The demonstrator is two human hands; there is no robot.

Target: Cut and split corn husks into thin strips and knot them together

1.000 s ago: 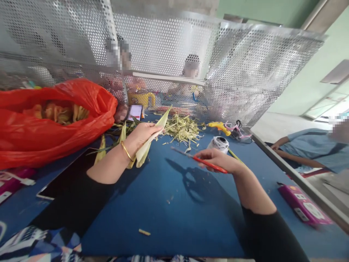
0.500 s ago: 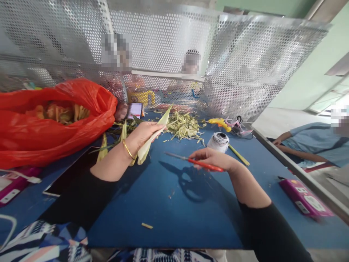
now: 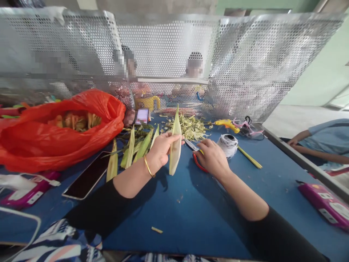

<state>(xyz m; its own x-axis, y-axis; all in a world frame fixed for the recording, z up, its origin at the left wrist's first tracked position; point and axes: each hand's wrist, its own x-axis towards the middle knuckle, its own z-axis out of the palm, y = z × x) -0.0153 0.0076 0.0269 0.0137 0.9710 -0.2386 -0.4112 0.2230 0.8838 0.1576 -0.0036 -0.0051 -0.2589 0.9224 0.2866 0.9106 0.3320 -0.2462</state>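
My left hand (image 3: 163, 147) pinches a pale green corn husk (image 3: 176, 153) and holds it upright, pointed tip up, over the blue table. To its right, my right hand (image 3: 214, 156) is low over the table, its fingers curled on a pair of scissors (image 3: 192, 145). Their blades point up and left toward the husk but stay apart from it, and a red handle loop shows below the fingers. Left of my left hand lie several more husks (image 3: 131, 145). Behind the hands is a heap of husk trimmings (image 3: 192, 127).
An open red plastic bag (image 3: 62, 149) of dried husks stands at left, near a dark tablet (image 3: 87, 178). White string (image 3: 227, 145), a stalk (image 3: 249, 157) and a yellow glue gun (image 3: 227, 124) lie right. A purple power strip (image 3: 324, 203) is far right; a perforated metal screen (image 3: 169, 47) stands behind.
The husk has turned from slanted to upright, and my left hand has moved right. My right hand has turned palm-down, bringing the scissors lower and their blades to point farther away.
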